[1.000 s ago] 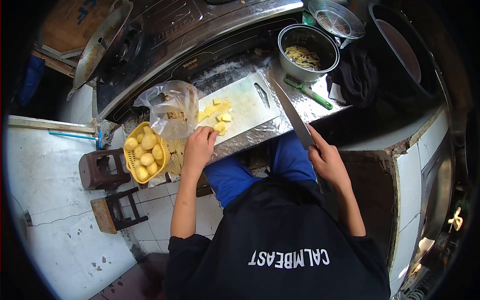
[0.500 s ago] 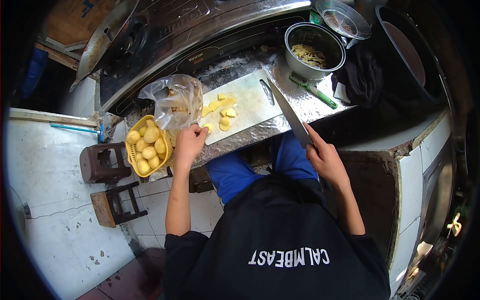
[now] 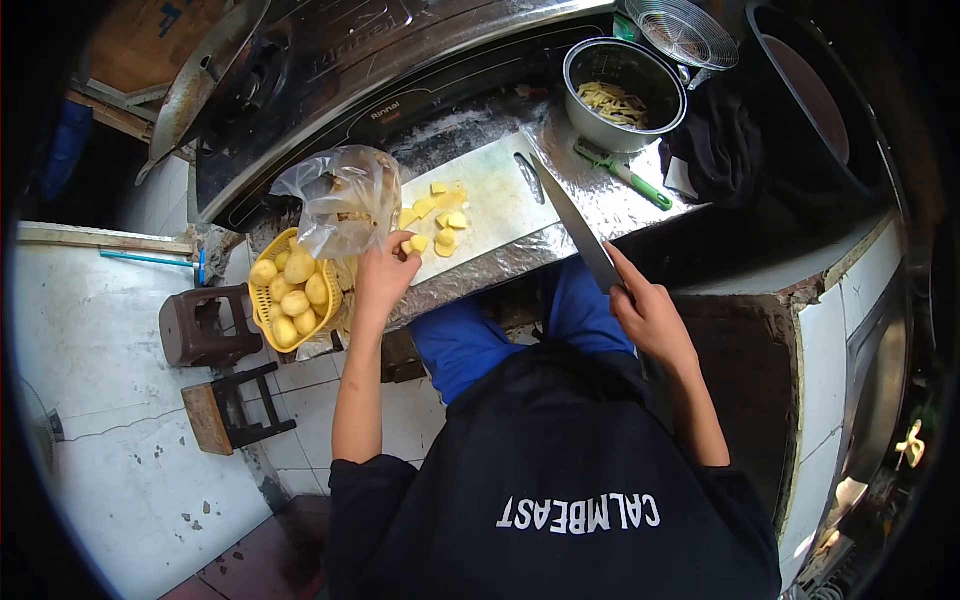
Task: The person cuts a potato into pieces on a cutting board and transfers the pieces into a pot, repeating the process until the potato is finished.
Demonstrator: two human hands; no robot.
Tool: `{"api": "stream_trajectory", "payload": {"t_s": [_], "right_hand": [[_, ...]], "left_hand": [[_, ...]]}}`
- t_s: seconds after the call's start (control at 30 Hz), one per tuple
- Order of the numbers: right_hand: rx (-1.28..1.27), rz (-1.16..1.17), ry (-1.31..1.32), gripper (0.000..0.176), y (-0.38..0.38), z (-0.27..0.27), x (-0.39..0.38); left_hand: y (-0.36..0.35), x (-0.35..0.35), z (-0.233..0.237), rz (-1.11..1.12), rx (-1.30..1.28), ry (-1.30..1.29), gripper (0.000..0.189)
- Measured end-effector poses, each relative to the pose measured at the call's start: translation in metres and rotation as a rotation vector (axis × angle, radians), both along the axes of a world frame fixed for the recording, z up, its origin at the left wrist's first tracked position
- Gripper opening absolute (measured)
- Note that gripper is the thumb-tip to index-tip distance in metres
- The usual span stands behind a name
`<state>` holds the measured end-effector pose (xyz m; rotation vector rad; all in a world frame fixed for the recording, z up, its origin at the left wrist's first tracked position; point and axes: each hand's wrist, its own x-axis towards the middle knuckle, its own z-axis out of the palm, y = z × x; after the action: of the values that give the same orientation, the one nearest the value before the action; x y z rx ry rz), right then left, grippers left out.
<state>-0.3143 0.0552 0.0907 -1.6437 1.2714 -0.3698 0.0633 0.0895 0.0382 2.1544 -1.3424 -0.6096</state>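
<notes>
My right hand [image 3: 648,312] is wrapped around the handle of a large kitchen knife [image 3: 580,228]. Its blade points up and left, with the tip near the handle slot of the white cutting board [image 3: 497,205]. At the board's left end, my left hand [image 3: 388,272] has its fingers pinched at a cut potato piece [image 3: 418,243]; the exact contact is partly hidden. Several other yellow potato pieces [image 3: 446,238] lie on the board just right of these fingers. A clear plastic bag [image 3: 350,205] with brownish contents sits beyond my left hand.
A yellow basket [image 3: 264,318] of peeled potatoes stands left of my left hand. At the back right are a pot [image 3: 625,135] holding cut strips, a green-handled peeler [image 3: 640,185], a black cloth [image 3: 722,145] and a wire strainer [image 3: 685,35]. The stove [image 3: 390,105] lies behind the board.
My left hand has shifted slightly up along the board's left end, and the potato piece at its fingertips has moved with it toward the other pieces. The knife stays nearly still.
</notes>
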Motion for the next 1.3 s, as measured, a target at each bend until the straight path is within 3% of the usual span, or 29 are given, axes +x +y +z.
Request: {"api": "stream_trajectory", "payload": {"t_s": [0.27, 0.43, 0.5, 0.6, 0.73, 0.87, 0.93, 1.0, 1.3], "right_hand": [[0.009, 0.005, -0.007, 0.061, 0.002, 0.001, 0.000], [-0.018, -0.015, -0.021, 0.062, 0.002, -0.004, -0.003], [0.004, -0.030, -0.015, 0.062, 0.003, -0.002, -0.002], [-0.021, -0.041, 0.012, 0.065, 0.003, 0.001, 0.001], [-0.180, 0.035, 0.098, 0.075, 0.001, -0.002, 0.009], [-0.329, 0.133, 0.070, 0.081, -0.007, -0.019, 0.028], [-0.342, 0.183, 0.083, 0.081, -0.011, -0.021, 0.038], [-0.378, 0.248, 0.096, 0.082, -0.015, -0.023, 0.051], [-0.290, 0.291, 0.139, 0.082, -0.016, -0.023, 0.081]], "left_hand": [[-0.002, -0.004, 0.010, -0.080, 0.058, -0.144, 0.020], [0.001, -0.016, 0.052, -0.068, 0.093, -0.138, 0.022], [-0.003, -0.029, 0.064, -0.115, -0.029, 0.068, 0.028], [-0.031, -0.045, 0.051, -0.314, -0.111, 0.156, 0.034], [-0.077, -0.070, 0.010, -0.405, -0.114, 0.192, 0.040], [-0.089, -0.080, -0.017, -0.366, -0.173, 0.102, 0.035], [-0.079, -0.085, -0.008, -0.199, -0.250, 0.115, 0.034], [-0.073, -0.084, -0.010, -0.218, -0.237, 0.104, 0.033], [-0.065, -0.095, -0.022, -0.173, -0.377, 0.004, 0.029]]}}
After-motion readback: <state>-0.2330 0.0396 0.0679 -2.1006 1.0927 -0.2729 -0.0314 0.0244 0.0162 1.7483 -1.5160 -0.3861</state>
